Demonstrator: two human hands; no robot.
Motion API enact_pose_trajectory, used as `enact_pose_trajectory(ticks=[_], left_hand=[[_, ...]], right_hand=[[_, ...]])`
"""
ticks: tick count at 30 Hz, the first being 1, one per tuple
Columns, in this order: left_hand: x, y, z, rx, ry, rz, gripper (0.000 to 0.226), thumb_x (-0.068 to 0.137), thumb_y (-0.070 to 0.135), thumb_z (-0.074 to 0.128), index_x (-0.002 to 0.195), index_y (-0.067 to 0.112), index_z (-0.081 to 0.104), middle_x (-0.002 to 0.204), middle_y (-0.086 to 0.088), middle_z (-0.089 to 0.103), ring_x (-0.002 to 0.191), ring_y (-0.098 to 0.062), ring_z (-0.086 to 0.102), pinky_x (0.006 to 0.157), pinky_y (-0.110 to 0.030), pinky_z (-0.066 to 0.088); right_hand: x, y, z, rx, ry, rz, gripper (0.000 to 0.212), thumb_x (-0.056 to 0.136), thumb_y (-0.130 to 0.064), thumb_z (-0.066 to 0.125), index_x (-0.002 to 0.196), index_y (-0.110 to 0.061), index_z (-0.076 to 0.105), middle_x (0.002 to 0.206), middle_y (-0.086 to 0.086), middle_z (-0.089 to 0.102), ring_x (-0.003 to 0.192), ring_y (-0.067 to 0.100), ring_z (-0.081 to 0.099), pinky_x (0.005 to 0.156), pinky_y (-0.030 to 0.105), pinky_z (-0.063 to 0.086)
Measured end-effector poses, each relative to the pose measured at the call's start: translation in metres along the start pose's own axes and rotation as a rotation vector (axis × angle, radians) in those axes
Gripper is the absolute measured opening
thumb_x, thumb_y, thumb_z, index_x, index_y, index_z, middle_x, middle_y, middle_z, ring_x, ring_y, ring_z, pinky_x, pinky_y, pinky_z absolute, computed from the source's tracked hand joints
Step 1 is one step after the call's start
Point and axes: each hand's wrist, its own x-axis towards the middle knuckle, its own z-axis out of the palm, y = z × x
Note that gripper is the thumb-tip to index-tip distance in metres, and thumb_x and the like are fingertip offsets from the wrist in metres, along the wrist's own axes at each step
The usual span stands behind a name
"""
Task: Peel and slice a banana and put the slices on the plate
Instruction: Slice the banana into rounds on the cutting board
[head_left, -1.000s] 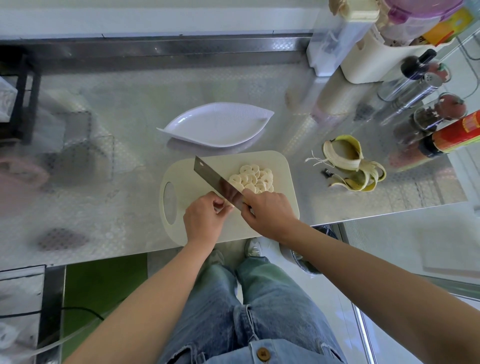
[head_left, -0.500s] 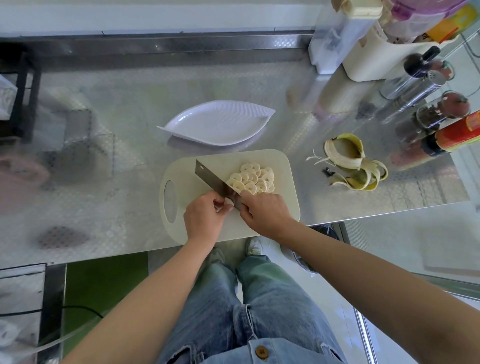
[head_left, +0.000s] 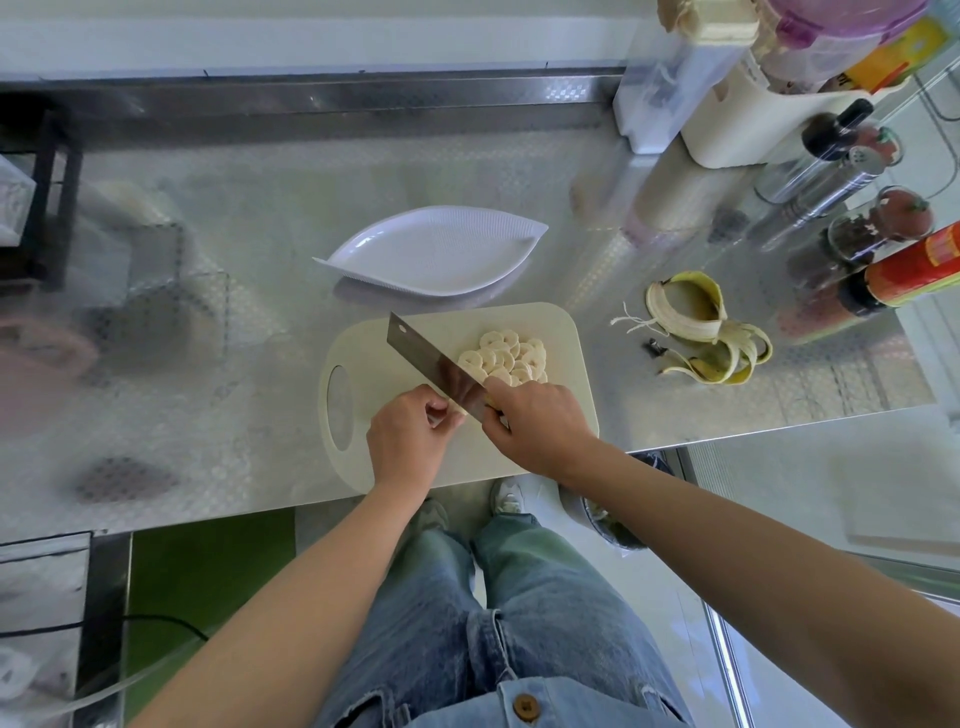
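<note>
A cream cutting board (head_left: 519, 447) lies at the counter's front edge. Several round banana slices (head_left: 506, 357) are piled on its right half. My right hand (head_left: 537, 423) is shut on the handle of a cleaver (head_left: 428, 358), whose blade slants across the board just left of the slices. My left hand (head_left: 410, 436) sits left of the blade with fingertips pinched against it; what they hold is hidden. A white leaf-shaped plate (head_left: 436, 254) stands just behind the board with nothing on it.
The banana peel (head_left: 701, 332) lies on the steel counter right of the board. Jars, bottles and shakers (head_left: 852, 208) crowd the back right, with a white container (head_left: 727, 119) behind them. A raised steel ledge (head_left: 311, 104) runs along the back.
The cleaver blade dipped toward the board and has come back up slightly. Both hands stay in nearly the same place by the blade's heel.
</note>
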Motion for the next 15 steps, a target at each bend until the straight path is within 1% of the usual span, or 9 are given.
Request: enact_pose_trajectory(ticks=[2,5,9,12,15], left_hand=[[0.000,0.000,0.000,-0.001,0.000,0.004,0.018,0.079,0.035,0.076,0.082,0.019,0.070,0.081,0.005,0.071,0.067,-0.010,0.059,0.058,-0.024,0.039],[0.000,0.000,0.001,-0.005,-0.004,0.002,0.016,0.079,0.033,0.077,0.082,0.019,0.070,0.081,0.005,0.072,0.068,-0.012,0.062,0.059,-0.025,0.044],[0.000,-0.001,0.001,-0.018,-0.008,-0.003,0.015,0.078,0.031,0.077,0.083,0.019,0.071,0.081,0.005,0.072,0.070,-0.013,0.063,0.062,-0.027,0.048],[-0.001,-0.001,0.001,-0.037,-0.008,-0.009,0.015,0.078,0.030,0.078,0.083,0.017,0.071,0.080,0.003,0.072,0.069,-0.014,0.062,0.063,-0.027,0.047],[-0.001,-0.001,0.001,-0.048,-0.006,-0.011,0.016,0.077,0.029,0.078,0.083,0.015,0.071,0.080,0.002,0.072,0.069,-0.015,0.062,0.063,-0.028,0.048]], right_hand=[[0.000,0.000,0.000,-0.005,0.001,0.006,0.016,0.094,-0.026,0.037,0.081,-0.016,0.035,0.052,-0.005,0.030,0.044,0.014,0.028,0.051,0.028,0.025],[0.001,0.000,0.000,-0.009,-0.009,0.024,0.016,0.094,-0.026,0.037,0.081,-0.016,0.035,0.052,-0.005,0.030,0.044,0.014,0.028,0.051,0.028,0.024],[0.003,0.000,0.003,-0.007,-0.024,0.021,0.016,0.095,-0.026,0.036,0.081,-0.017,0.034,0.053,-0.005,0.031,0.045,0.012,0.029,0.047,0.027,0.019],[0.002,0.001,0.011,0.010,-0.039,0.024,0.016,0.095,-0.027,0.037,0.081,-0.019,0.034,0.056,-0.003,0.036,0.049,0.021,0.037,0.050,0.028,0.022],[0.001,0.002,0.017,0.049,-0.026,0.033,0.018,0.095,-0.028,0.037,0.080,-0.019,0.035,0.055,-0.004,0.033,0.053,0.024,0.040,0.053,0.029,0.026]])
